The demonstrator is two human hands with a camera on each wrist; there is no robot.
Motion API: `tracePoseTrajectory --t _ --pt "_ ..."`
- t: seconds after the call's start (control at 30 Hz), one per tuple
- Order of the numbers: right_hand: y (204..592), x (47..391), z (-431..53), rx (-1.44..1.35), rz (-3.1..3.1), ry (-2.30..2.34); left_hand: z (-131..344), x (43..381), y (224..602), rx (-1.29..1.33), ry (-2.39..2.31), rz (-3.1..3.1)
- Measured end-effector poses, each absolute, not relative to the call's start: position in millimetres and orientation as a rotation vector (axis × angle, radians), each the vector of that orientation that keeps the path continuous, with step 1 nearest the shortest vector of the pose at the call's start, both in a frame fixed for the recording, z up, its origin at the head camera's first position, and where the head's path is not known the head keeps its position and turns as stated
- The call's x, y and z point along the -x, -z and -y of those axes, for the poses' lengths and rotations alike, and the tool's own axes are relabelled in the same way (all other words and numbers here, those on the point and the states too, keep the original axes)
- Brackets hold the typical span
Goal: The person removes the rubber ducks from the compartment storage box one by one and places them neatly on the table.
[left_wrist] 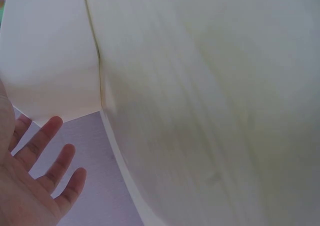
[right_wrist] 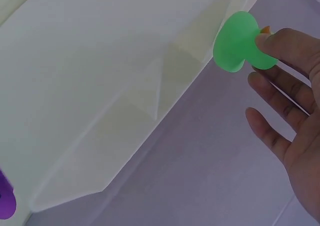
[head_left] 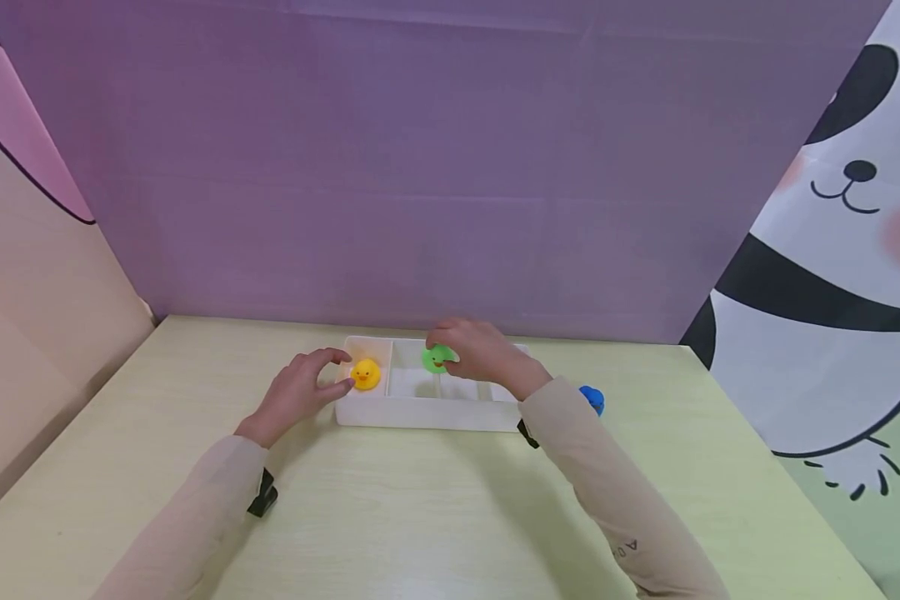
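Observation:
A white divided tray (head_left: 427,414) lies on the table. In its left compartment sits a yellow toy duck (head_left: 365,375). My left hand (head_left: 292,396) is at the tray's left end, thumb and forefinger spread beside the yellow duck; in the left wrist view its other fingers (left_wrist: 37,148) are apart and hold nothing. My right hand (head_left: 487,354) pinches a green toy duck (head_left: 437,358) over the compartment right of the yellow duck. Seen from the right wrist, the thumb presses on the green duck (right_wrist: 235,43) near its orange beak, and the lower fingers are loosely extended.
A blue toy duck (head_left: 592,400) stands on the table right of the tray, partly behind my right sleeve. At the left edge of the right wrist view shows part of a purple object (right_wrist: 6,198). A purple backdrop (head_left: 420,167) rises behind the table (head_left: 390,517).

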State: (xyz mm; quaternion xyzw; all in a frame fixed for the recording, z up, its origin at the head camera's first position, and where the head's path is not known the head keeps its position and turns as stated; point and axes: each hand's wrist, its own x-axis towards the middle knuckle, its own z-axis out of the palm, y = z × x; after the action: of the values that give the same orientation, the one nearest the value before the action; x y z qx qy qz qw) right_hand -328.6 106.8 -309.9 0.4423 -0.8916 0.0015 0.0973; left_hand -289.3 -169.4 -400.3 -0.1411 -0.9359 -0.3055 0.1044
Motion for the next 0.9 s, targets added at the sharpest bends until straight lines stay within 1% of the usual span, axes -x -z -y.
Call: tracePoseTrajectory --t 0.4,0.9 --pt "314 332 -137 -1.233 2.658 -0.066 167 292 401 0.385 0.911 2.763" --pt "304 334 -176 -1.092 2.742 -0.053 167 292 401 0.391 0.907 2.758"
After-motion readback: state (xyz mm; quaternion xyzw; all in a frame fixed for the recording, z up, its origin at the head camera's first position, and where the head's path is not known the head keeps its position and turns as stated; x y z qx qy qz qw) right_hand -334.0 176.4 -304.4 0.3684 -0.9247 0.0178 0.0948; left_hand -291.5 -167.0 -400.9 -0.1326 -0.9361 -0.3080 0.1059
